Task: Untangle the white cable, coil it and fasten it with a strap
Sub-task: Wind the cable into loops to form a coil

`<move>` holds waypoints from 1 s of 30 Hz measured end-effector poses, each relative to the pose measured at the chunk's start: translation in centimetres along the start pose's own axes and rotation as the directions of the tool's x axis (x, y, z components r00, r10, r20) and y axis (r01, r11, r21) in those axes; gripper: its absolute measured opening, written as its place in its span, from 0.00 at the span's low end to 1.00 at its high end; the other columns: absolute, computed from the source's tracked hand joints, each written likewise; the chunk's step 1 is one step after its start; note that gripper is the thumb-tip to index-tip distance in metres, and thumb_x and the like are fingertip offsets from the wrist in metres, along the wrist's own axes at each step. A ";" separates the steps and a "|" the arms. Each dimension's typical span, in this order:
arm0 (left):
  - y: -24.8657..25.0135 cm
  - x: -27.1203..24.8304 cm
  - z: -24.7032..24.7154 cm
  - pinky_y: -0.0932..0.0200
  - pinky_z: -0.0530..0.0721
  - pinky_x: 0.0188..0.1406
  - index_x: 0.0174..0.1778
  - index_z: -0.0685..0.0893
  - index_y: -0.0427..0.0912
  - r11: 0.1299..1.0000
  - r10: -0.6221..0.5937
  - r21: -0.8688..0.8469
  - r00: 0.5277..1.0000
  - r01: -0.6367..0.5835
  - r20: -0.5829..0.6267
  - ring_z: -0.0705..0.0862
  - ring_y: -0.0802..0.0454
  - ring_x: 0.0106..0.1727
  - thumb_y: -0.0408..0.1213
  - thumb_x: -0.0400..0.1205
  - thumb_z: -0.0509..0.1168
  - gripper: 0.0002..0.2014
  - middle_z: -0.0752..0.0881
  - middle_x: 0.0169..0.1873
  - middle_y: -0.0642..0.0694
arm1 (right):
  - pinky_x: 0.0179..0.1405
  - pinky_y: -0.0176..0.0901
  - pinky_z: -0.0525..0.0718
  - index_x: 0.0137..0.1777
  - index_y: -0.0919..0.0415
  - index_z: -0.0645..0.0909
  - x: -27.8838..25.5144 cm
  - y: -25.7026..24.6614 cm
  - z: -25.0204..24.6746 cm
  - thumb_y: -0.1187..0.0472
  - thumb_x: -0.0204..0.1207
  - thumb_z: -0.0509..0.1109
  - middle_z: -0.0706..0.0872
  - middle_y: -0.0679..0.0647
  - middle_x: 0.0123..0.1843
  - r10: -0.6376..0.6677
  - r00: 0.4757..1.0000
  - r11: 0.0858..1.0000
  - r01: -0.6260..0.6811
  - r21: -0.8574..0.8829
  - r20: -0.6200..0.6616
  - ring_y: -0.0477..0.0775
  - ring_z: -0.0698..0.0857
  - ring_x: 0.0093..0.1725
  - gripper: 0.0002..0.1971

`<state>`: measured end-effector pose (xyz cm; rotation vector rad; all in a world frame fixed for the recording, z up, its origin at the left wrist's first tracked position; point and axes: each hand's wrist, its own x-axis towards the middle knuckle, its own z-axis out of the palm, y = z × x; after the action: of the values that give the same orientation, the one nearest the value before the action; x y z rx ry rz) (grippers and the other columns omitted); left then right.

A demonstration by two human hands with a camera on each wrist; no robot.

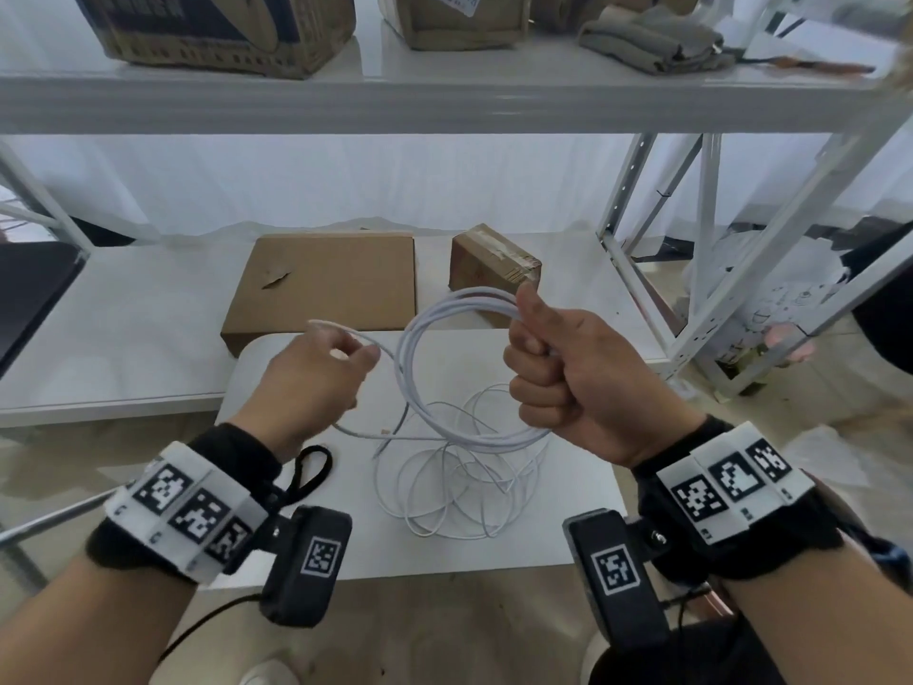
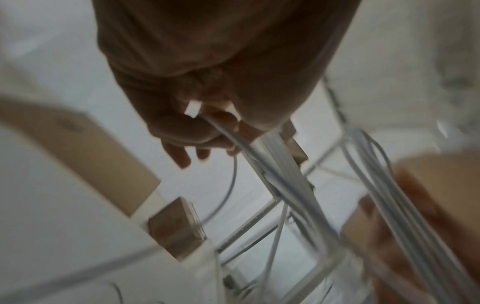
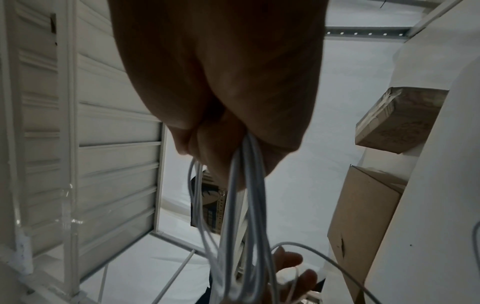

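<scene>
The white cable forms a round coil of several turns held up above a small white table. My right hand grips the coil's right side in a fist, thumb up; the right wrist view shows the strands running out from under that fist. My left hand pinches a single strand near the cable's end, just left of the coil. Loose tangled loops lie on the table below. A black strap lies on the table by my left wrist.
A flat cardboard box and a small taped box sit on the low white shelf behind the table. White shelving uprights stand at the right. Boxes and folded cloth rest on the upper shelf.
</scene>
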<state>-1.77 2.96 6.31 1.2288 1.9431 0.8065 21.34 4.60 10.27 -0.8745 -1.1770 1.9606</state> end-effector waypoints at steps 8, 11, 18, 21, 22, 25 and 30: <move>-0.5 1.6 -1.5 0.64 0.88 0.31 0.40 0.82 0.33 0.577 -0.231 -0.780 0.965 0.240 0.125 0.88 0.50 0.33 0.26 0.83 0.66 0.05 0.83 0.41 0.38 | 0.18 0.33 0.49 0.30 0.54 0.62 -0.7 -0.9 -0.6 0.41 0.76 0.62 0.56 0.46 0.23 0.012 1.000 1.000 -0.012 -0.014 0.028 0.45 0.50 0.22 0.21; -0.2 1.5 -1.2 0.70 0.82 0.25 0.40 0.84 0.33 0.607 -0.205 -0.756 0.967 0.245 0.149 0.82 0.56 0.28 0.26 0.83 0.66 0.06 0.83 0.39 0.40 | 0.17 0.33 0.50 0.30 0.54 0.63 -0.4 -0.9 -0.7 0.41 0.76 0.62 0.56 0.45 0.23 -0.001 1.000 1.000 0.001 -0.002 -0.008 0.45 0.49 0.22 0.21; -1.1 0.4 -0.8 0.54 0.76 0.42 0.46 0.81 0.50 0.962 0.193 0.231 0.958 -0.143 -0.212 0.83 0.47 0.41 0.28 0.77 0.62 0.11 0.84 0.47 0.53 | 0.17 0.32 0.51 0.29 0.54 0.64 -0.5 -1.3 -1.3 0.42 0.76 0.63 0.56 0.45 0.23 0.004 1.000 1.000 -0.004 -0.019 -0.012 0.45 0.50 0.22 0.21; -1.2 0.1 -0.6 0.54 0.74 0.43 0.45 0.82 0.48 0.913 0.170 0.392 0.978 -0.111 -0.118 0.82 0.49 0.43 0.36 0.79 0.66 0.02 0.85 0.38 0.53 | 0.17 0.32 0.51 0.30 0.54 0.63 -0.5 -1.4 -1.5 0.42 0.76 0.63 0.56 0.46 0.23 -0.003 1.000 1.000 0.003 -0.022 -0.019 0.45 0.49 0.22 0.21; -1.1 0.0 -0.4 0.54 0.76 0.41 0.42 0.82 0.46 0.910 0.136 0.404 0.987 -0.090 -0.086 0.83 0.50 0.42 0.39 0.80 0.67 0.02 0.86 0.36 0.51 | 0.17 0.32 0.51 0.30 0.54 0.63 -0.5 -1.4 -1.5 0.42 0.76 0.63 0.56 0.46 0.23 -0.006 1.000 1.000 0.005 -0.028 -0.021 0.45 0.49 0.22 0.21; -1.0 0.1 -0.2 0.53 0.82 0.40 0.41 0.83 0.44 0.952 0.118 0.287 0.992 -0.103 -0.033 0.87 0.49 0.38 0.41 0.80 0.68 0.05 0.88 0.33 0.47 | 0.17 0.32 0.52 0.30 0.55 0.64 -0.6 -1.3 -1.5 0.43 0.77 0.62 0.56 0.46 0.23 -0.010 1.000 0.998 0.010 -0.070 -0.008 0.46 0.50 0.23 0.21; 0.4 0.2 -0.7 0.63 0.77 0.28 0.47 0.81 0.45 0.910 0.123 -0.401 0.992 -0.101 0.030 0.77 0.57 0.27 0.31 0.85 0.67 0.04 0.80 0.33 0.48 | 0.19 0.32 0.51 0.32 0.58 0.67 -0.8 -1.2 -1.8 0.45 0.74 0.66 0.59 0.47 0.24 0.031 0.993 0.982 -0.008 -0.190 0.118 0.43 0.54 0.20 0.20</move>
<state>-2.26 3.23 6.98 1.1032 1.5706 1.1511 23.49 5.19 10.83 -0.8759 -1.4489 1.9631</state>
